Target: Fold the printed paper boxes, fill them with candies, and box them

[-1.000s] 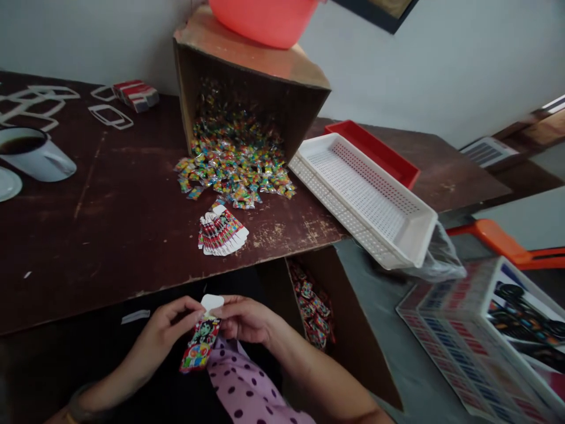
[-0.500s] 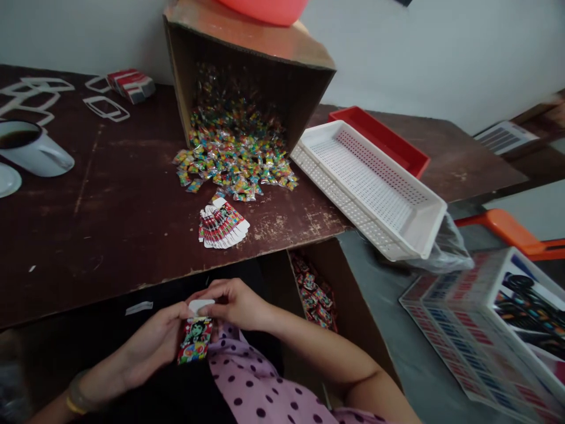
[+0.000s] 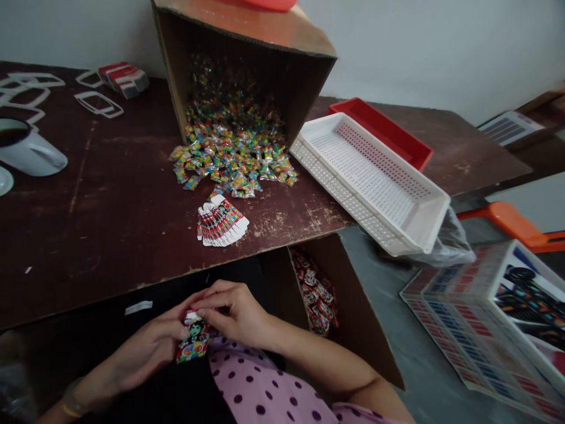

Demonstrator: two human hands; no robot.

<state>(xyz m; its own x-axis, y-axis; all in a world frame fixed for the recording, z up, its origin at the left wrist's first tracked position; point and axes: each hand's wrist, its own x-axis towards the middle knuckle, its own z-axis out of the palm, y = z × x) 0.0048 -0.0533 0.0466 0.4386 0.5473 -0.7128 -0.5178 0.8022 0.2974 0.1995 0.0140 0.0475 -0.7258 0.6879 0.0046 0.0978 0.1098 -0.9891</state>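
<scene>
Both hands (image 3: 242,313) hold a colourful printed packet (image 3: 193,344) near the brown table (image 3: 119,224).

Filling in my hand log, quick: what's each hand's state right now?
Left hand: closed, holding the printed packet.
Right hand: closed at the top end of the same packet.

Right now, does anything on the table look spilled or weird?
Yes, a few things. The cardboard box lies on its side with shiny little packets spread out of its opening, maybe on purpose. The white basket sits slantwise, sticking out past the table's edge. The table has worn, scratched patches.
</scene>
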